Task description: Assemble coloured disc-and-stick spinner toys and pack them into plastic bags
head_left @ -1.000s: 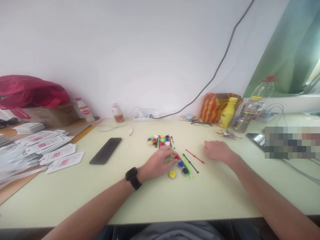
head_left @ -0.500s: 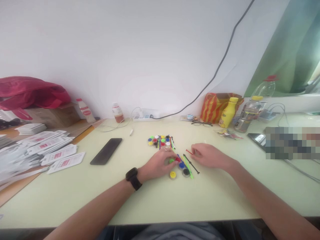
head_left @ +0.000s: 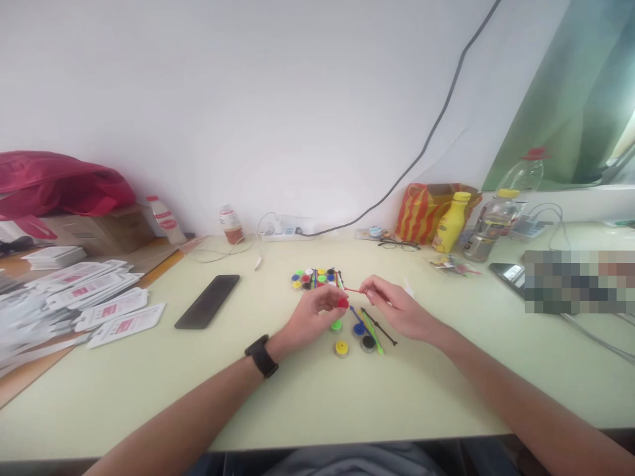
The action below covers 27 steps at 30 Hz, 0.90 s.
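My left hand [head_left: 317, 314] pinches a small round piece with a red top [head_left: 342, 303] between thumb and fingers, lifted off the table. My right hand [head_left: 397, 304], closed, grips a thin red stick [head_left: 354, 290] whose free end points left, above the red piece. Under my hands lie a green round piece [head_left: 337, 326], a yellow one [head_left: 341, 348], a blue one [head_left: 358, 328] and a black one [head_left: 368, 342]. Beside them are a black stick with pointed ends [head_left: 381, 328], a green stick [head_left: 374, 336] and a blue stick [head_left: 354, 313]. Behind my left hand sits a cluster of coloured round pieces [head_left: 296, 278] and sticks, partly hidden.
A black phone [head_left: 208, 302] and stacked white tags [head_left: 112, 309] lie left. Along the wall stand bottles, a power strip [head_left: 285, 235], glasses [head_left: 399, 244] and a striped bag [head_left: 419, 215]. A yellow bottle [head_left: 451, 223] is at right.
My left hand has picked up the red round piece from among the others. My right hand has moved left and slightly up with the red stick, closer to that piece.
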Available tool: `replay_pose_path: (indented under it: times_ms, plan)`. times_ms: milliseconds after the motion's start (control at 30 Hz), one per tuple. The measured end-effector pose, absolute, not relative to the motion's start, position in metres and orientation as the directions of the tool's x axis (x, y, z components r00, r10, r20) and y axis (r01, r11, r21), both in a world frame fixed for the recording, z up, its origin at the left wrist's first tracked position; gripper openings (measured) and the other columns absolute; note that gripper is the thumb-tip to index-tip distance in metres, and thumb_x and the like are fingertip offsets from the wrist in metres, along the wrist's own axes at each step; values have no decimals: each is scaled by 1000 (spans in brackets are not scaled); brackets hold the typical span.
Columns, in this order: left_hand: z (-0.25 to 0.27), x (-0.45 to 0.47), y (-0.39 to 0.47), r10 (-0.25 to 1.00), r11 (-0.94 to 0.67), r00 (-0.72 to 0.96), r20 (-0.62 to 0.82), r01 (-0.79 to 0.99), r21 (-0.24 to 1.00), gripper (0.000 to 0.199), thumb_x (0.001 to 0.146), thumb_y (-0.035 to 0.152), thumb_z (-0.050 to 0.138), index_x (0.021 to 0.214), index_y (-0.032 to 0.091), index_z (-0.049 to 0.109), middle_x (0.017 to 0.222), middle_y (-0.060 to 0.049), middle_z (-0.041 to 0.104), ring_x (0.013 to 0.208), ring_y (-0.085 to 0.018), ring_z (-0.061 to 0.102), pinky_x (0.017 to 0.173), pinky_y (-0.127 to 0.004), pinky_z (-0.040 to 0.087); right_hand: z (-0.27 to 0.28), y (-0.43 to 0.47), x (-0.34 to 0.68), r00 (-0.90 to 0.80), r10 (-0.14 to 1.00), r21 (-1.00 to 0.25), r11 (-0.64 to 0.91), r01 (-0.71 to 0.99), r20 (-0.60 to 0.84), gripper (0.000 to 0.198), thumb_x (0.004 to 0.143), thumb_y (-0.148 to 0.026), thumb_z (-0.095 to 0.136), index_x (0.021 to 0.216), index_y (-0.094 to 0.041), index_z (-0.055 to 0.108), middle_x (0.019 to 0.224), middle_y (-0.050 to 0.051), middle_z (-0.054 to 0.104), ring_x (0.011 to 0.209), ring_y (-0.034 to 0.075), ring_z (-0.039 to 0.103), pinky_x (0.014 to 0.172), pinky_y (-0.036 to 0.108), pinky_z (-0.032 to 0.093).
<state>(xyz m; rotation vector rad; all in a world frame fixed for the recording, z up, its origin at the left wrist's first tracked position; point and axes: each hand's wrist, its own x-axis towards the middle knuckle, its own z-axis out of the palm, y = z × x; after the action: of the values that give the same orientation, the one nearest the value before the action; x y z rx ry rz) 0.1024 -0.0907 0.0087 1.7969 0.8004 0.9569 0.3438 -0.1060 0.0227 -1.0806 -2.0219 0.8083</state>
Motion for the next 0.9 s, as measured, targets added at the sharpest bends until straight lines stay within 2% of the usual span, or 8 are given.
replay_pose_path:
  times_ms: [133,300,467,667,900]
  plan:
    - [10,103,-91,858,-276,461,228,40,960,23,90,30,78,106,16,70,105,-9,73,100,-23,72,91,-36,58,23,-111,337,-464,838,-866,433,249,286,24,108,-39,42,113,-24,61,87,0,55,74,16,48,67,29,42]
    - [18,105,-98,796,-334,544,264,33,942,31,92,34,77,117,16,71,116,-13,73,105,-25,72,98,-41,59,17,-117,325,-462,834,-905,404,135,303,17,106,-38,50,115,-25,56,88,0,60,80,16,56,72,29,47]
    - [17,106,-100,769,-412,551,324,40,910,29,95,33,74,119,16,73,115,-12,75,106,-24,72,100,-40,59,11,-116,322,-409,846,-864,454,219,342,14,104,-36,53,113,-26,53,86,-1,64,79,17,60,72,31,47]
    - [14,104,-98,758,-475,538,370,65,877,27,96,30,73,120,17,74,112,-10,76,103,-23,73,96,-37,60,9,-113,328,-399,857,-826,464,320,326,17,102,-41,57,111,-27,54,75,-4,53,65,15,49,60,28,40]
    - [14,101,-96,679,-693,498,538,195,694,21,94,24,73,115,20,76,108,-8,78,98,-22,73,88,-35,59,19,-117,330,-442,837,-821,480,310,323,18,106,-37,48,119,-27,54,79,-3,51,70,15,49,61,27,41]
